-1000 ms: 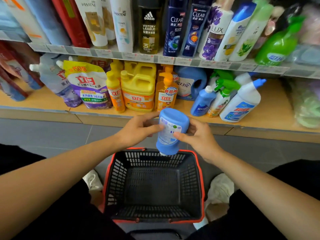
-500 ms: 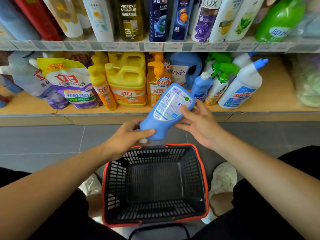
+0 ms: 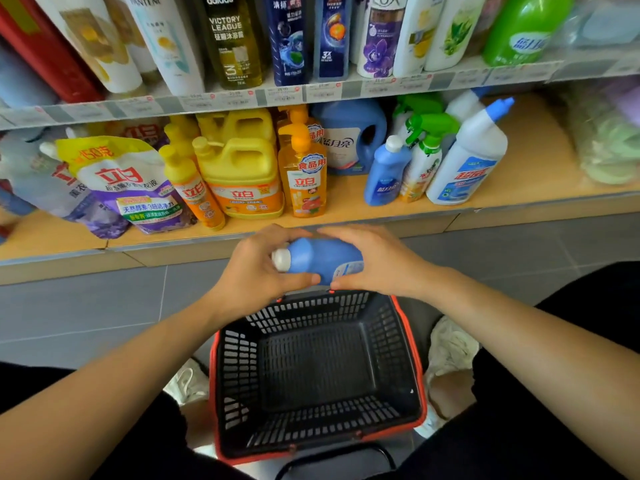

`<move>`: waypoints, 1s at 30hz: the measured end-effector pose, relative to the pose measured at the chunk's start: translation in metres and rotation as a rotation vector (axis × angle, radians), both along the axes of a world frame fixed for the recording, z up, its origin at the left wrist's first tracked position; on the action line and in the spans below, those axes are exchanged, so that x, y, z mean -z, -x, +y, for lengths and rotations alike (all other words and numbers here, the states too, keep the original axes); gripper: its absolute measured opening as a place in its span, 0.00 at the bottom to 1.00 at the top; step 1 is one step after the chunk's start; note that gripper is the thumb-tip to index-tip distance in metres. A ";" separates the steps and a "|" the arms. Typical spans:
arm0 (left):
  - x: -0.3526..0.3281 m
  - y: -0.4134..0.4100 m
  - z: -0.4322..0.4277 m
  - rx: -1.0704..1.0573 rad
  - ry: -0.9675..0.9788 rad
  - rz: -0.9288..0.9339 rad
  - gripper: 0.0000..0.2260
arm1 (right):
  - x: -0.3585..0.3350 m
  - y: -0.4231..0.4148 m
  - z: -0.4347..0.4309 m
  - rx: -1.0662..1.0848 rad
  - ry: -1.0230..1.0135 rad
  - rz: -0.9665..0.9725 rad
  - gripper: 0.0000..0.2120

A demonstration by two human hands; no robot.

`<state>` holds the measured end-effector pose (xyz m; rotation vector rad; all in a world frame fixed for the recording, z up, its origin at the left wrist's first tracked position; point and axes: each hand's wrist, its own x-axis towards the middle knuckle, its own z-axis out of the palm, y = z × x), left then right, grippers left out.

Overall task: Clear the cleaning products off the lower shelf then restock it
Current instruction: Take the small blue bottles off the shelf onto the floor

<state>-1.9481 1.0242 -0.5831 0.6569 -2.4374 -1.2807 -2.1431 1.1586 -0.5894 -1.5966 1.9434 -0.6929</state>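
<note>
Store shelf (image 3: 530, 168), bottle (image 3: 322, 258) btwn fingers (image 3: 277, 234)

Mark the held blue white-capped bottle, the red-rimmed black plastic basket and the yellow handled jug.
Blue white-capped bottle (image 3: 313, 255): head view, shoulder.
Red-rimmed black plastic basket (image 3: 392, 344): head view, right wall.
Yellow handled jug (image 3: 239, 168): head view, body front.

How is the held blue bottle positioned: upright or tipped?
Tipped on its side: the blue bottle lies level, its white cap pointing left.

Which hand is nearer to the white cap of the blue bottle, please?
Left. The left hand grips the blue bottle right beside its white cap, while the right hand holds the bottle's base end, farther from the cap.
</note>
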 end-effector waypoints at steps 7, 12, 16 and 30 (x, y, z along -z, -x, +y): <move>-0.016 0.004 0.000 -0.026 -0.219 0.080 0.12 | 0.004 -0.002 0.007 0.056 -0.002 -0.274 0.24; -0.016 0.004 0.000 -0.122 -0.036 0.108 0.02 | 0.009 -0.010 0.006 0.083 0.008 -0.188 0.27; -0.012 0.003 -0.003 -0.196 0.041 0.041 0.02 | 0.012 -0.014 0.004 0.094 -0.003 -0.147 0.29; -0.013 0.003 -0.013 -0.167 -0.419 0.268 0.12 | 0.011 -0.017 0.007 0.228 -0.057 -0.591 0.22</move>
